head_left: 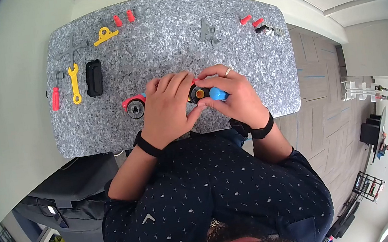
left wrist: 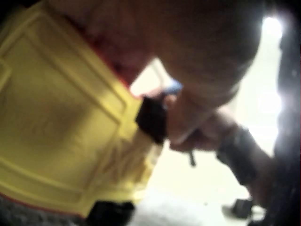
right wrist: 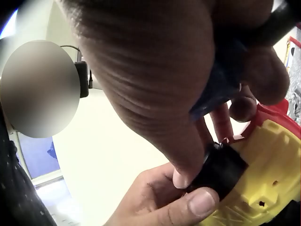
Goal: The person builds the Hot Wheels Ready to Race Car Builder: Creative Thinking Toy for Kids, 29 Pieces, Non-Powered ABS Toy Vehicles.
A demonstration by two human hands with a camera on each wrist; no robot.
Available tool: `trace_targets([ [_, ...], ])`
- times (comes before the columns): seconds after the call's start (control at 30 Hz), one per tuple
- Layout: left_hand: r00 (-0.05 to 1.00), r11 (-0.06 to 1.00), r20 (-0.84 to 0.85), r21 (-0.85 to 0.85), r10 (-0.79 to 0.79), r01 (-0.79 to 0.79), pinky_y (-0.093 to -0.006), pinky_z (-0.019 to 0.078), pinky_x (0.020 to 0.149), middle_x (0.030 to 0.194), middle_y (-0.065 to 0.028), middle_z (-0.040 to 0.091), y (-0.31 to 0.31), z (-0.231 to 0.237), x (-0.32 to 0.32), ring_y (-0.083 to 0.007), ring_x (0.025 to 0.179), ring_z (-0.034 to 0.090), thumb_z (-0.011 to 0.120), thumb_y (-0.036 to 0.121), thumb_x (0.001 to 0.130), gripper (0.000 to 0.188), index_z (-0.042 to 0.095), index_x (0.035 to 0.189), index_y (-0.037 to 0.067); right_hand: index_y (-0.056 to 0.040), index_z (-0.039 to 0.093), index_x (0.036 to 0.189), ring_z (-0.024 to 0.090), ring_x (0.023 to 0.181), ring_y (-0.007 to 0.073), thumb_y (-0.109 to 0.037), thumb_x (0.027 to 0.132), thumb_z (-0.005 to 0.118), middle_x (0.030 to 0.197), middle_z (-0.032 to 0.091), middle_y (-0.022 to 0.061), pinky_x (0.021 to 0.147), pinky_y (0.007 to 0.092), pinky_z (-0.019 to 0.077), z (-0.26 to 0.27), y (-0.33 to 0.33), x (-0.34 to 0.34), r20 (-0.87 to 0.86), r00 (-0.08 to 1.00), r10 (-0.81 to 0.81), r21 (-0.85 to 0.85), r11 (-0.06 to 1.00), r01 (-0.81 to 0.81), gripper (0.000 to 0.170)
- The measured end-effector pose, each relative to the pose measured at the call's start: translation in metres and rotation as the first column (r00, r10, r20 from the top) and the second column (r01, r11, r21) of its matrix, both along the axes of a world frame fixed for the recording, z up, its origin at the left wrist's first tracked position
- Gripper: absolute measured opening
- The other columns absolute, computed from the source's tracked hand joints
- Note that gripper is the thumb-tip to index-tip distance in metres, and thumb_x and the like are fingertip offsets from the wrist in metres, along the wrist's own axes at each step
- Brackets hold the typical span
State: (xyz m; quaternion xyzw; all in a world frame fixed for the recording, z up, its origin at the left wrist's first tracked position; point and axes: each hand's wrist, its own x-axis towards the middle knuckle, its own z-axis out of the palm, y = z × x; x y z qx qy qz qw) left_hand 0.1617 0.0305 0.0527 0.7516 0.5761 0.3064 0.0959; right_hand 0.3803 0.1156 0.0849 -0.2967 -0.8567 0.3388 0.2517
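A toy car with a red body (head_left: 128,102) and a yellow underside (left wrist: 61,103) lies on its side at the table's near edge, one grey-hubbed wheel (head_left: 135,109) facing up. My left hand (head_left: 168,102) grips the car's body from above and covers its middle; its thumb lies along another black wheel (right wrist: 221,169). Curled fingers of my right hand (head_left: 240,96) hold a blue tool (head_left: 217,93) with a dark shaft, partly hidden in the palm. The right thumb and forefinger also reach that wheel's rim. In the wheel's centre shows an orange ring (head_left: 200,94).
On the left lie a yellow wrench (head_left: 75,83), a red-handled screwdriver (head_left: 56,98), a black tray-shaped part (head_left: 94,77) and a grey cross wrench (head_left: 73,51). Farther back are a yellow part (head_left: 105,35) and red pegs (head_left: 117,21). Grey parts (head_left: 206,30) and small red pieces (head_left: 246,19) lie right.
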Motion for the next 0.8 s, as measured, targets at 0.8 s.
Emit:
trace_targets([
  [0.8, 1.0, 1.0, -0.015, 0.014, 0.025, -0.025, -0.049, 0.0434, 0.111, 0.143, -0.0102, 0.072, 0.001, -0.002, 0.003, -0.0305, 0.13, 0.067, 0.089, 0.039, 0.084, 0.07, 0.071, 0.142, 0.004, -0.0045, 0.08, 0.116, 0.078, 0.108, 0.039, -0.031, 0.088, 0.098, 0.123, 0.081, 0.0158, 0.089, 0.046, 0.0637, -0.044, -0.009, 0.004, -0.26, 0.918, -0.298, 0.146, 0.928, 0.343, 0.042],
])
